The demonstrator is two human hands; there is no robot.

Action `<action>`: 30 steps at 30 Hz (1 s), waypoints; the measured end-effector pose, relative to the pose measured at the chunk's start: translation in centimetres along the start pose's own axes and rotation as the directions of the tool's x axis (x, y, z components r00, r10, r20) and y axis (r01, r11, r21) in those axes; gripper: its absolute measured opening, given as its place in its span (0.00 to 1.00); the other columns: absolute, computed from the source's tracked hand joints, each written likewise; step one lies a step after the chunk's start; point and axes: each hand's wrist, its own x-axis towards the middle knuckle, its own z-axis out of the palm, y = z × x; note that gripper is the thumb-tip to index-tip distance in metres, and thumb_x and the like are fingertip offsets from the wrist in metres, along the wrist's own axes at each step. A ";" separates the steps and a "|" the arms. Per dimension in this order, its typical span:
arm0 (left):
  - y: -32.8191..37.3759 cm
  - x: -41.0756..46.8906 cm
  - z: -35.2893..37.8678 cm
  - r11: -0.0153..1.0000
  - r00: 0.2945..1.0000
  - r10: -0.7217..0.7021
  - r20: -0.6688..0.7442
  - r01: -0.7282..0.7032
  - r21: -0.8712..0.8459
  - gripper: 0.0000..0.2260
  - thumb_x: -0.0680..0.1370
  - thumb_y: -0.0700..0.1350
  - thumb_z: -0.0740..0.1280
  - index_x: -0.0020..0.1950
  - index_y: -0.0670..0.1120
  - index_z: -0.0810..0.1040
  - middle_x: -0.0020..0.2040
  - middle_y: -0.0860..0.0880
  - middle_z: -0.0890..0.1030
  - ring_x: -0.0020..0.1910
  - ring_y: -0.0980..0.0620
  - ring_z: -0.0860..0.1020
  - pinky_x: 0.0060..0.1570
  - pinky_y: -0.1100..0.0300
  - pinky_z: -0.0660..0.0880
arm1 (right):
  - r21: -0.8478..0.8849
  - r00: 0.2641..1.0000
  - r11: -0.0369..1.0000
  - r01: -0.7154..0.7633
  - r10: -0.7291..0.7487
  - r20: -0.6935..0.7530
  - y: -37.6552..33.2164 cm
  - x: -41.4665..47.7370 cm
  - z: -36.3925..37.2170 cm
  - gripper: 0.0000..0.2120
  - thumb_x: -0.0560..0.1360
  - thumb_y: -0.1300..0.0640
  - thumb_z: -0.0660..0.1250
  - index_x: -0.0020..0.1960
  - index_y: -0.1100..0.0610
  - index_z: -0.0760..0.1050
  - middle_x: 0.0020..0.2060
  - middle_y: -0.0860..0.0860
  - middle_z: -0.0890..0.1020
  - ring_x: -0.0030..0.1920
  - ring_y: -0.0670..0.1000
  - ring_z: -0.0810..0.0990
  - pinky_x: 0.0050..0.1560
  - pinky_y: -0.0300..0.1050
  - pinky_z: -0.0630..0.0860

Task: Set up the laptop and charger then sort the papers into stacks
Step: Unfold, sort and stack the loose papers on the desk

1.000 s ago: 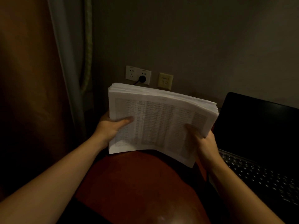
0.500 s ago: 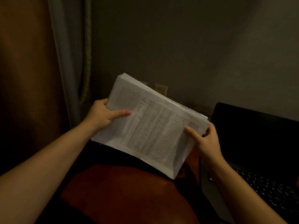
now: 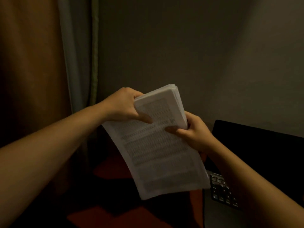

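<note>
A thick stack of printed papers (image 3: 158, 145) hangs in the air in front of me, turned so its long side runs from upper centre down toward me. My left hand (image 3: 125, 106) grips the stack's far left edge, thumb on the top sheet. My right hand (image 3: 192, 132) grips its right edge, thumb on top and fingers underneath. The open laptop (image 3: 256, 155) sits at the right, its screen dark and part of its keyboard (image 3: 222, 190) showing below the papers. The wall sockets and charger plug are hidden behind the stack.
A reddish-brown table (image 3: 115, 168) lies below the papers, mostly in shadow. A curtain (image 3: 41, 63) hangs at the left, with a dim plain wall (image 3: 181, 46) behind.
Both hands have rotated the stack clockwise and lifted it, from lying wide across to standing lengthwise. The view has tilted, so the wall sockets are out of sight.
</note>
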 end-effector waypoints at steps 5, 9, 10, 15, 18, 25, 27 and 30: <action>-0.4 -0.4 2.2 0.934 0.902 0.041 -0.431 0.118 0.337 0.41 0.71 0.65 0.72 0.79 0.61 0.56 0.79 0.51 0.61 0.77 0.51 0.57 0.75 0.49 0.52 | 0.183 0.978 0.983 -0.011 0.049 -0.204 1.6 -2.2 2.3 0.18 0.73 0.53 0.75 0.60 0.53 0.75 0.50 0.52 0.82 0.47 0.47 0.84 0.39 0.44 0.83; -2.4 -3.4 8.4 0.625 0.789 -0.514 -0.336 0.077 -0.777 0.51 0.64 0.65 0.77 0.81 0.56 0.55 0.79 0.48 0.61 0.75 0.50 0.65 0.64 0.58 0.66 | 0.339 0.947 0.941 0.010 0.100 -0.306 2.7 -2.9 1.8 0.19 0.71 0.53 0.74 0.60 0.55 0.76 0.49 0.54 0.84 0.48 0.52 0.86 0.39 0.44 0.83; -3.2 -3.8 9.7 0.394 0.840 -0.530 -0.120 0.119 -0.911 0.50 0.61 0.65 0.78 0.78 0.51 0.64 0.75 0.45 0.70 0.69 0.47 0.73 0.60 0.55 0.72 | 0.375 0.947 0.927 0.007 0.114 -0.300 3.1 -3.1 2.0 0.19 0.71 0.53 0.74 0.60 0.55 0.77 0.49 0.54 0.85 0.49 0.53 0.86 0.41 0.46 0.83; -3.0 -3.4 12.6 0.202 0.848 -0.522 0.092 0.227 -0.953 0.22 0.66 0.52 0.76 0.57 0.43 0.81 0.52 0.45 0.86 0.49 0.50 0.85 0.44 0.56 0.81 | 0.405 0.944 0.914 0.020 0.117 -0.308 4.3 -3.6 2.5 0.21 0.73 0.54 0.72 0.64 0.56 0.75 0.53 0.54 0.84 0.52 0.53 0.85 0.45 0.50 0.84; -2.6 -2.5 13.5 0.362 0.804 -0.585 -0.106 0.142 -0.921 0.23 0.68 0.54 0.76 0.59 0.45 0.80 0.49 0.50 0.85 0.46 0.54 0.85 0.39 0.62 0.81 | 0.371 0.931 0.928 0.031 0.108 -0.348 5.1 -3.4 3.4 0.20 0.74 0.52 0.70 0.65 0.54 0.73 0.54 0.54 0.83 0.53 0.52 0.85 0.45 0.47 0.84; -2.4 -2.1 13.2 0.414 0.775 -0.607 -0.179 0.115 -0.903 0.33 0.58 0.66 0.75 0.61 0.55 0.78 0.57 0.52 0.83 0.56 0.51 0.82 0.59 0.45 0.78 | 0.297 0.896 0.952 0.077 0.064 -0.439 5.2 -2.1 4.6 0.19 0.76 0.46 0.66 0.65 0.50 0.70 0.54 0.47 0.80 0.51 0.41 0.81 0.44 0.37 0.80; -3.3 -2.9 14.9 0.414 0.781 -0.611 -0.130 0.176 -0.893 0.30 0.63 0.65 0.72 0.62 0.56 0.77 0.57 0.52 0.82 0.57 0.51 0.80 0.59 0.46 0.77 | 0.271 0.883 0.963 0.014 0.115 -0.455 6.7 -2.9 5.6 0.23 0.76 0.45 0.68 0.67 0.50 0.69 0.55 0.45 0.79 0.52 0.38 0.80 0.44 0.36 0.79; -4.4 -3.6 16.8 0.419 0.761 -0.634 -0.135 0.192 -0.888 0.27 0.69 0.65 0.65 0.66 0.56 0.75 0.59 0.51 0.80 0.57 0.52 0.79 0.55 0.52 0.76 | 0.231 0.883 0.973 -0.030 0.134 -0.450 8.6 -3.9 6.4 0.21 0.76 0.41 0.69 0.66 0.45 0.68 0.54 0.40 0.78 0.53 0.36 0.79 0.42 0.34 0.79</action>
